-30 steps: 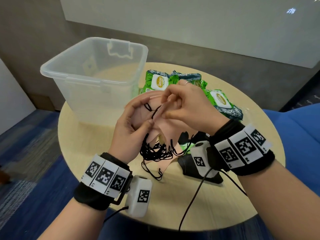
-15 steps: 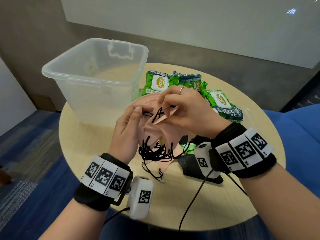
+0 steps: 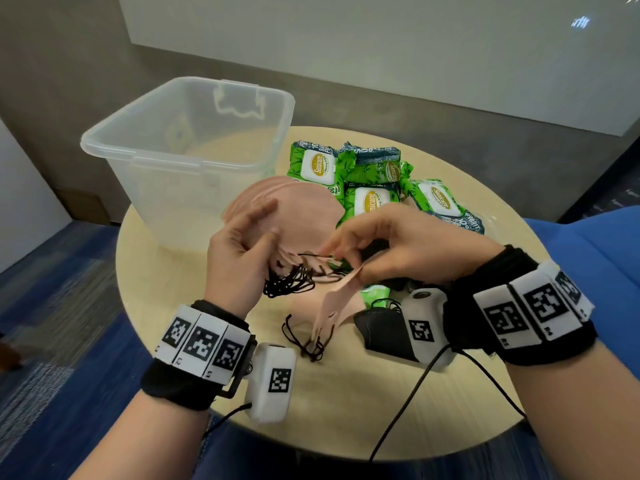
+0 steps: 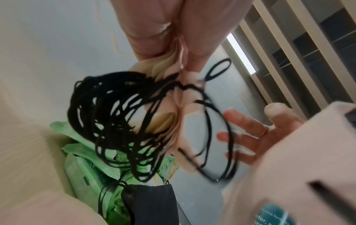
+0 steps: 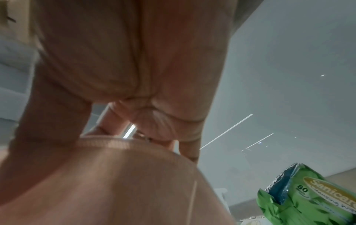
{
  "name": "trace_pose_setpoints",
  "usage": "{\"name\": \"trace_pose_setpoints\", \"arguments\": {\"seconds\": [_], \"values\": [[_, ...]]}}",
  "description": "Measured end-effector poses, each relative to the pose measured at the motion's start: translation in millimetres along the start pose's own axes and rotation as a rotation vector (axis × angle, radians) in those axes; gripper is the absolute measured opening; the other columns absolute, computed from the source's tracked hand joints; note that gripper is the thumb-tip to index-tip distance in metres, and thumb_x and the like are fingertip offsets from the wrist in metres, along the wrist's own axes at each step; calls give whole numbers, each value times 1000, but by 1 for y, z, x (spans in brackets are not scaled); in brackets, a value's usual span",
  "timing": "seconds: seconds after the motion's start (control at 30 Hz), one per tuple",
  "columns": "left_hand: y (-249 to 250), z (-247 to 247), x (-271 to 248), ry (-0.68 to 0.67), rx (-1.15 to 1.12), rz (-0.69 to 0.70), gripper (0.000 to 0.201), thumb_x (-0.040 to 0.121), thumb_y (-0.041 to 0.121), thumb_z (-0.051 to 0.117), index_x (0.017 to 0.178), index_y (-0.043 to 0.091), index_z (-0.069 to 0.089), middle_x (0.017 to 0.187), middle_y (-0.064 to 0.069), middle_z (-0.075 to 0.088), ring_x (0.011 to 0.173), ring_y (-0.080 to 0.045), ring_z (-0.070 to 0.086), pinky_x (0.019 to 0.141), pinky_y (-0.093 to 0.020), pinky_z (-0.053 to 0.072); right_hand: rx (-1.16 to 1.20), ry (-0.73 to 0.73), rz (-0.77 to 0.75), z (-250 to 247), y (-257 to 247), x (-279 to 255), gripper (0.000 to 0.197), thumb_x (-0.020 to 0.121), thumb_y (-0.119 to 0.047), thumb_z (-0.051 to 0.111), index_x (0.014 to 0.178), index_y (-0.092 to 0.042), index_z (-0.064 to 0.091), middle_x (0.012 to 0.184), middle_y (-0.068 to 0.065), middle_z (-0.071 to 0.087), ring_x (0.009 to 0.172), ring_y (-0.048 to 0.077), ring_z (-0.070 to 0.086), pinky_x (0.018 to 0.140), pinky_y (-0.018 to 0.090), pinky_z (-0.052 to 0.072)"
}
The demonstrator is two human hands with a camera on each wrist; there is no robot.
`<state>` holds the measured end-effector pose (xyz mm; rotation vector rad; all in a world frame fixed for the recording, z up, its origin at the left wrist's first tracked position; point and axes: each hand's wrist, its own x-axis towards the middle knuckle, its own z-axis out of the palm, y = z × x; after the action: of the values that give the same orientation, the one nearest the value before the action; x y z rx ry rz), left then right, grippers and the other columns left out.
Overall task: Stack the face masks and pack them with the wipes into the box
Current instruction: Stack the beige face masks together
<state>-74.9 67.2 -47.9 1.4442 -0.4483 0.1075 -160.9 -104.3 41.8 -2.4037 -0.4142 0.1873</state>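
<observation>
Left hand [image 3: 239, 258] grips pink mask stack [image 3: 294, 209] above desk [image 3: 346, 393]. Right hand [image 3: 388, 244] pinches one loose mask [image 3: 341, 299]. Best: free its black loops [image 3: 289, 282], align edges, then add. Box [image 3: 187, 147], wipes [image 3: 374, 178] wait behind.

A round table [image 3: 166, 327] with a pale wood-grain top is standing on blue carpet [image 3: 59, 358] that is showing lighter grey streaks toward the left. Behind it a grey-brown wall [image 3: 62, 64] is running across the room, carrying a large pale panel [image 3: 346, 36] that is catching a small bright reflection near its upper right corner, while a blue upholstered seat [image 3: 588, 258] is sitting just beside the table on the right. In the left wrist view, pale slats [image 4: 289, 45] with dark gaps are crossing overhead and a narrow strip light [image 4: 240, 53] is glowing among them.
</observation>
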Motion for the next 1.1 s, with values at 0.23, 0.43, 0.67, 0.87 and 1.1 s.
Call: {"name": "trace_pose_setpoints", "arguments": {"seconds": [0.23,0.43,0.67,0.87,1.1], "values": [[4,2,-5,-131,-51,26,37,80,-6,64,96,28,66,103,9,66,97,0,62,85,-17,49,192,389,15,-12,5,14,24,72,5,73,79,-13,59,73,11,59,70,17,53,66,27,44],[6,4,-9,-254,-146,79,40,72,-3,58,94,31,60,105,4,65,91,-7,63,72,-19,50,-3,512,13,-2,6,27,31,69,-5,78,95,-17,66,74,9,66,70,20,60,74,33,49],[7,3,-11,-338,-180,123,40,73,-6,56,101,22,56,114,7,63,111,-12,57,90,-26,47,-173,575,-36,5,13,26,29,63,-18,84,88,-12,71,79,3,64,69,4,52,62,9,36],[5,4,-12,-296,-166,76,29,82,8,58,106,24,56,115,-2,62,109,-17,58,95,-35,46,-197,645,-120,9,19,23,20,60,-17,82,70,-12,65,81,3,56,74,14,52,68,16,37],[6,6,-11,-199,-137,75,34,80,11,58,109,29,54,112,3,62,95,-8,60,78,-18,49,224,463,-128,6,12,16,23,61,-3,81,70,-10,61,66,-6,61,63,7,52,62,18,44]]}}
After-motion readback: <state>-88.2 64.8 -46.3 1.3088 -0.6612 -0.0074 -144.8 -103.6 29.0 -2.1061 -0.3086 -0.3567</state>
